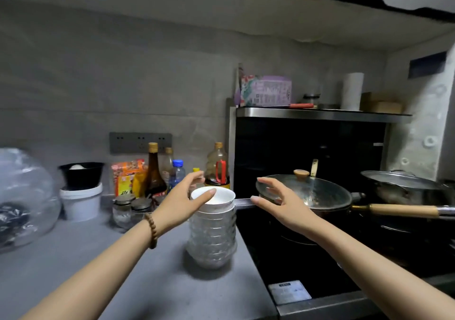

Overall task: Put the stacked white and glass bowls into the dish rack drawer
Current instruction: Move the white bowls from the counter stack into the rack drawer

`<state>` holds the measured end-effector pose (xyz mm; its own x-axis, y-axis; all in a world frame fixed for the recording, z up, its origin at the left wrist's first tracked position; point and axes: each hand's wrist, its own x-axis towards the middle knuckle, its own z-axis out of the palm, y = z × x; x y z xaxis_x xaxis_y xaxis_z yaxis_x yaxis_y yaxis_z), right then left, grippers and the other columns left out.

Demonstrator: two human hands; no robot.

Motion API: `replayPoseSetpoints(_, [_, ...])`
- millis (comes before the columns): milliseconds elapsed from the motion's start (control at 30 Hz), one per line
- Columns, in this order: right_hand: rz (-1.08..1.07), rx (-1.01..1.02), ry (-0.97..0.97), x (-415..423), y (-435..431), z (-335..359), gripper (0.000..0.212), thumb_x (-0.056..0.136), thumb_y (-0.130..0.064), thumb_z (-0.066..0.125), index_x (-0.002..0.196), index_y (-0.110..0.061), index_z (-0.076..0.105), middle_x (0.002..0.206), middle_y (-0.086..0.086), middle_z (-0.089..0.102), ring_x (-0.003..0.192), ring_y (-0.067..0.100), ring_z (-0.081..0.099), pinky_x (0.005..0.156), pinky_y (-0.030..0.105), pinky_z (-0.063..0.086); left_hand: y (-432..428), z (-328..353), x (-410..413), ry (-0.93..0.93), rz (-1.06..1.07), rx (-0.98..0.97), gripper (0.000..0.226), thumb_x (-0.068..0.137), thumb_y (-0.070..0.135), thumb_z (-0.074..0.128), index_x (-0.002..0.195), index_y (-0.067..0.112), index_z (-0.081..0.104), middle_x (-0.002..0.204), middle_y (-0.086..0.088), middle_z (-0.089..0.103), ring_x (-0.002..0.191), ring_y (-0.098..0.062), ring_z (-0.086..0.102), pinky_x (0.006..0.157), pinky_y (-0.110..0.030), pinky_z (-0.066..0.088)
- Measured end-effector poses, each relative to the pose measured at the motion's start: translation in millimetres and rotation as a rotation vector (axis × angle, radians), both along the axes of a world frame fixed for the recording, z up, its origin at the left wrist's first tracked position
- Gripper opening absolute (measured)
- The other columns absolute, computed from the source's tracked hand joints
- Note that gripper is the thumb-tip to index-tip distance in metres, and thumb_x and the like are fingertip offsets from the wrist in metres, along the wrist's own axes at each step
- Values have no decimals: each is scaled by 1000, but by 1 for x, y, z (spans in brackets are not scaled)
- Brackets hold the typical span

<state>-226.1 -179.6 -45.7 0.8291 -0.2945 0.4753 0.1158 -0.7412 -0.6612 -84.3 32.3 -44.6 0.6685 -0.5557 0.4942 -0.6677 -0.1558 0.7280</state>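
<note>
The stack of bowls (211, 236) stands upright on the grey bench (118, 275), close to the bench edge that meets the black hob (295, 263). The white bowl (218, 197) sits on top; the patterned glass bowls (211, 248) are nested beneath it.

Left hand (182, 204): positioned at the left side of the stack at rim height. Its fingers (197, 175) are apart and extended behind the white bowl, and the thumb lies across the near rim. Firm contact cannot be confirmed. A beaded bracelet (152, 231) is on this wrist.

Right hand (278, 201): positioned to the right of the stack, clear of it, above the hob edge. Its fingers (268, 183) are spread apart and hold nothing.

A lidded wok (317, 192) stands on the hob behind the right hand. Sauce bottles (154, 169) stand behind the stack against the wall.
</note>
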Motion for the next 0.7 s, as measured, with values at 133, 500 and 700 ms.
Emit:
replayPoseSetpoints(133, [43, 62, 41, 32, 5, -6, 66, 80, -52, 65, 138, -33, 41, 145, -11, 41, 135, 10, 38, 99, 23, 34, 7, -12, 25, 77, 55, 29, 68, 78, 50, 64, 137, 27, 38, 140, 5, 48, 129, -15, 44, 105, -33, 38])
replayPoseSetpoints(500, [124, 299, 104, 80, 5, -25, 41, 75, -44, 74, 107, -50, 47, 127, -12, 50, 119, 6, 48, 93, 21, 37, -11, -43, 54, 278, 72, 96, 98, 61, 71, 60, 142, 23, 31, 147, 1, 39, 126, -13, 39, 102, -32, 34])
replayPoseSetpoints(700, [165, 356, 110, 92, 7, -35, 75, 61, -53, 78, 127, -27, 52, 133, -3, 57, 128, 15, 49, 109, 36, 40, -21, -53, 59, 332, -3, 51, 80, 71, 62, 60, 139, 26, 35, 143, 2, 43, 112, -6, 40, 88, -23, 38])
